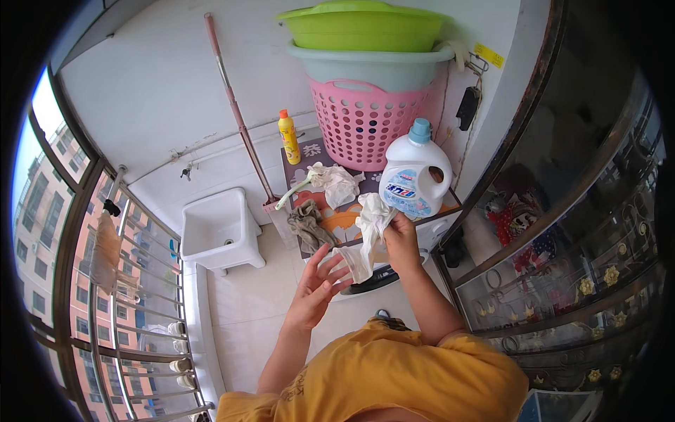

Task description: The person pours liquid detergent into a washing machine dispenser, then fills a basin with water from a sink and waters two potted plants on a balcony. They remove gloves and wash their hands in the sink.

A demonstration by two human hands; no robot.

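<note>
My right hand [402, 242] grips a crumpled white cloth [373, 219], which hangs down in front of a washing machine. Its thin lower end reaches my left hand [319, 285], whose fingers are spread beside it; whether they touch it I cannot tell. Just behind my right hand stands a large white detergent jug [416, 176] with a blue cap. On the patterned machine cover [345, 217] lie a grey crumpled cloth [311, 226], a second white cloth [337, 182] and a pale green-handled brush [295, 191], its head hidden by the cloth.
A pink laundry basket [369, 124] holding stacked basins, the top one green [369, 26], stands at the back of the machine beside a yellow bottle [289, 138]. A mop handle [240, 121] leans on the wall near a white sink [219, 232]. Window railings are left, a dark-framed door right.
</note>
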